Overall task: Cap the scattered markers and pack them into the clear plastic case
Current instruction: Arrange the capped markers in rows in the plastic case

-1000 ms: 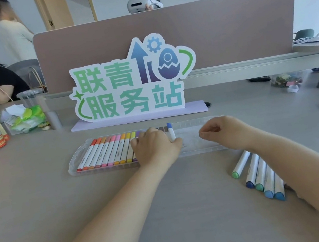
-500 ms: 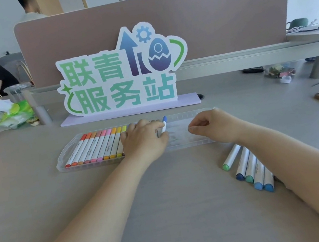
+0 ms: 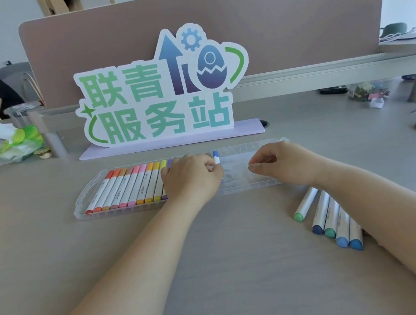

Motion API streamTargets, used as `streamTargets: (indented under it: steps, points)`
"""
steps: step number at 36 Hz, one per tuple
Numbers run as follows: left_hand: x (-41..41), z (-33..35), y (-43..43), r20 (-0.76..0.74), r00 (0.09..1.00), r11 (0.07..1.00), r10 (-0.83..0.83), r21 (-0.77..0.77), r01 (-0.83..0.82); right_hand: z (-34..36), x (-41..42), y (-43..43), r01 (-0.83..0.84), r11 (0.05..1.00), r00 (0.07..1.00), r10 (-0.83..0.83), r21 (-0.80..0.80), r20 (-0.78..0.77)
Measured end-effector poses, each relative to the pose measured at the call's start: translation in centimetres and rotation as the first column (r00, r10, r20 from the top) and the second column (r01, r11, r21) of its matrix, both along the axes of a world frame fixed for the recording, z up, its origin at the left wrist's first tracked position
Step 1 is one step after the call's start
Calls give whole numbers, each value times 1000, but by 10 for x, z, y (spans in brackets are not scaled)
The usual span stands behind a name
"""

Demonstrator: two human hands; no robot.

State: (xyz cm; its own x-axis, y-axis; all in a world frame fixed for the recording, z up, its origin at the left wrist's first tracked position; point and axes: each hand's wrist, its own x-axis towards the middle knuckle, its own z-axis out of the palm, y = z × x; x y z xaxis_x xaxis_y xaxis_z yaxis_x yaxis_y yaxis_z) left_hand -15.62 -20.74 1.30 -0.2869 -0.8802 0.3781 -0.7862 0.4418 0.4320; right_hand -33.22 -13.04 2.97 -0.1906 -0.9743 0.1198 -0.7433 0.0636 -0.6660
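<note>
Head view: mid-frame, the clear case (image 3: 89,197) lies on the table (image 3: 223,279), its left half full. The left hand (image 3: 191,181) pinches a blue marker (image 3: 216,156) at the next slot. The right hand (image 3: 284,163) rests curled on the case; its grip is unclear. Loose markers (image 3: 328,216) at lower right look light, stiff and prone to roll, so take them mid-barrel. There is open room at lower centre.

One clear plastic case (image 3: 81,204): ten markers (image 3: 128,185) show at its left end, one blue-capped marker (image 3: 216,156) at its middle. Five loose markers (image 3: 328,216) lie on the tabletop (image 3: 245,248) near its right end.
</note>
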Motion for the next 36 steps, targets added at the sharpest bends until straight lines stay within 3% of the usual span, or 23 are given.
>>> streamTargets:
  steps: [9, 15, 22, 27, 36]
  points:
    - [4, 1, 0, 95, 995, 1000, -27, 16, 26, 1, 3, 1, -4, 1000, 998, 5, 25, -59]
    - [7, 2, -2, 149, 979, 991, -137, 30, 134, 1, 2, 2, -6, 999, 997, 9, 41, -73]
    - [15, 4, -4, 259, 939, 968, -225, 169, 186, 0, 3, 0, -7, 999, 996, 11, 49, -90]
    - [12, 6, 7, 266, 949, 984, -168, 100, 146, 1, 3, -1, 4, 998, 998, 0, 55, -68]
    - [8, 19, 13, 313, 930, 970, -192, 202, 133, 19, -4, 9, 22, 994, 999, -17, 103, -47]
